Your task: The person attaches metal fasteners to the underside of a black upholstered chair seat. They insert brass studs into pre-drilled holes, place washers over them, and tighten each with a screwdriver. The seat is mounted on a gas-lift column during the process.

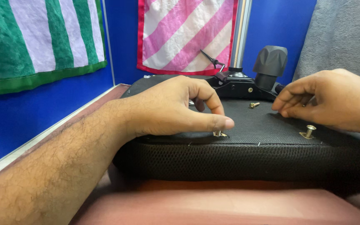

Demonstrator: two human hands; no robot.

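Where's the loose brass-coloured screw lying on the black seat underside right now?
The loose brass-coloured screw lies toward the far edge of the black seat underside, just before the black mechanism plate, between both hands.

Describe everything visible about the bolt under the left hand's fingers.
The bolt is small, silvery and looks like metal. It stands roughly upright in the black fabric-covered underside of the seat cushion, near its front edge, only its upper part showing. The left hand pinches it from above; the thumb tip and a finger hide its head. A matching bolt stands free to the right, and a loose screw lies farther back.
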